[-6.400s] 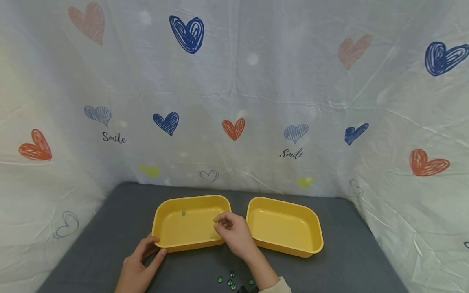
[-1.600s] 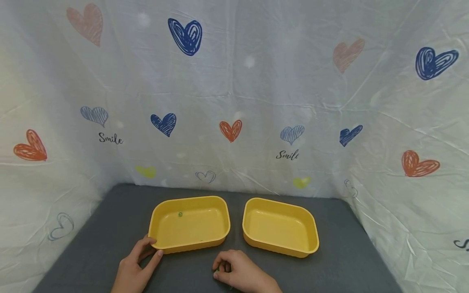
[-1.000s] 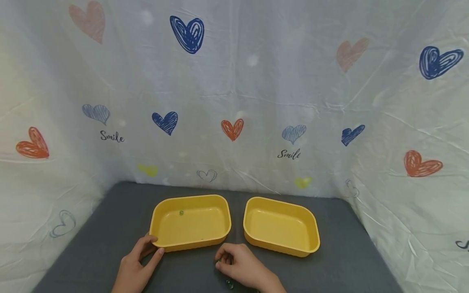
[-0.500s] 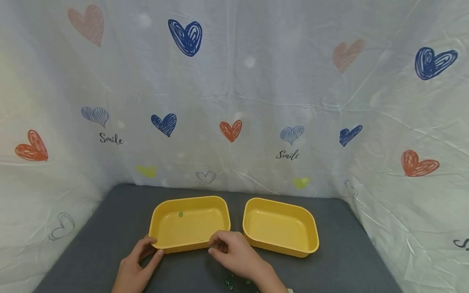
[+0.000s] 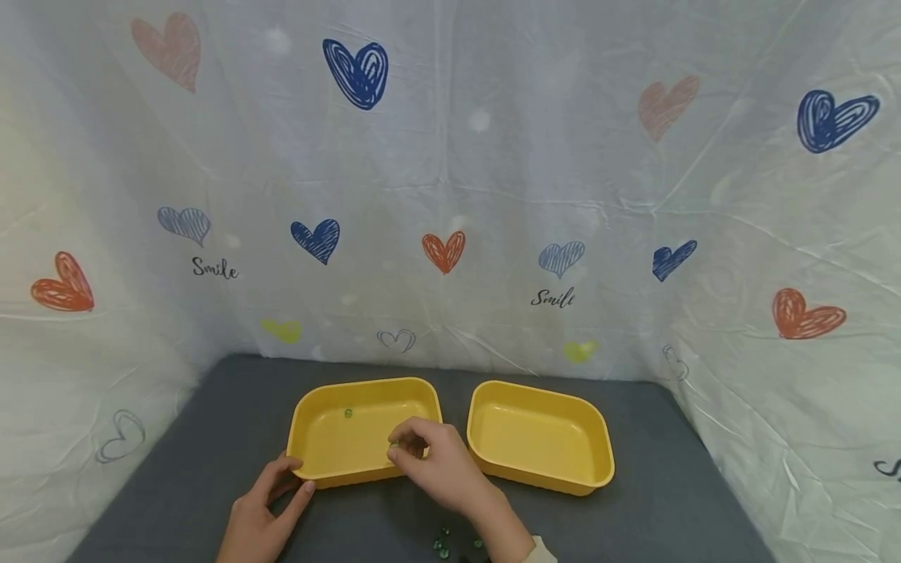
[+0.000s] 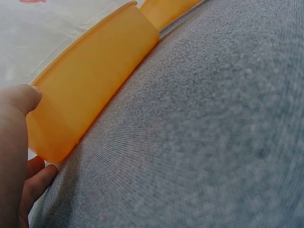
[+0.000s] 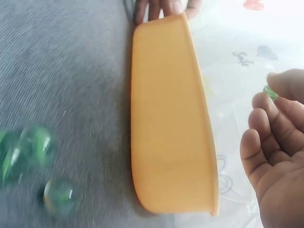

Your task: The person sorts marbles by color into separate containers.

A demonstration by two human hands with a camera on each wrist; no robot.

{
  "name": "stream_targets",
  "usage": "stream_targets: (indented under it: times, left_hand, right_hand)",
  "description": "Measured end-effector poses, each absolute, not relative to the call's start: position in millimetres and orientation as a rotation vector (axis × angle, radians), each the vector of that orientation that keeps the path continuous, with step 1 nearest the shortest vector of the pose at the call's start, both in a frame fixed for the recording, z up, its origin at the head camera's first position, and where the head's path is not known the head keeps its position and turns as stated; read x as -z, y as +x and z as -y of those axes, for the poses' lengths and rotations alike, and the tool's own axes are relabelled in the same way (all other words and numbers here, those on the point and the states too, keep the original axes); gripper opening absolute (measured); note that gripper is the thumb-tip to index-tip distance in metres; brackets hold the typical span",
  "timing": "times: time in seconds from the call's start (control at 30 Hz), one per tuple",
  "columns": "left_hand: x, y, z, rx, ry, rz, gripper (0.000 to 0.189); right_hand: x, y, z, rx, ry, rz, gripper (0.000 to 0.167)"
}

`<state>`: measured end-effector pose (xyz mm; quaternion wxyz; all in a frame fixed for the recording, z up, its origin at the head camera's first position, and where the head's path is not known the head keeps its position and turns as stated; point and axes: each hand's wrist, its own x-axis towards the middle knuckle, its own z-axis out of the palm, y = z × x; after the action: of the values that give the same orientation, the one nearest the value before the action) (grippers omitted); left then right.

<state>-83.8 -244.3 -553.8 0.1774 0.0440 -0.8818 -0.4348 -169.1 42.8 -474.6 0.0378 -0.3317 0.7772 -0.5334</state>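
My left hand (image 5: 262,508) grips the near left corner of the left yellow tray (image 5: 331,475); in the left wrist view its thumb presses the wall of the yellow tray (image 6: 90,80). Above the near right part of that tray, my right hand (image 5: 439,469) pinches a green glass marble (image 7: 270,92) between thumb and forefinger, the other fingers loosely curled. Another green marble (image 5: 348,413) lies inside the tray towards the back. My right hand hides part of the tray's near right side.
A second yellow tray (image 5: 542,430) stands to the right, a gap apart. Several loose green marbles (image 5: 443,553) lie on the grey cloth (image 5: 633,516) near the front, beside my right forearm. A white curtain (image 5: 450,156) with printed hearts hangs behind.
My right hand has risen from the cloth and moved forward and left over the left tray with a marble. The loose marbles are uncovered. My left hand stays on the tray corner.
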Motion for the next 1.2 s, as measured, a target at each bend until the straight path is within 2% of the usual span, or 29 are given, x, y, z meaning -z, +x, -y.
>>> stream_targets:
  times: [0.67,1.2]
  left_hand:
    - [556.8,-85.1,244.9,1.208,0.107,2.474,0.034]
    - [554.5,-84.4,244.5,1.227,0.112,2.479,0.035]
  right_hand:
    - [486.3,-184.3,-26.9,1.750,-0.730,-2.418,0.008]
    - [489.4,-188.8,-27.1,1.706,-0.687,-2.466,0.011]
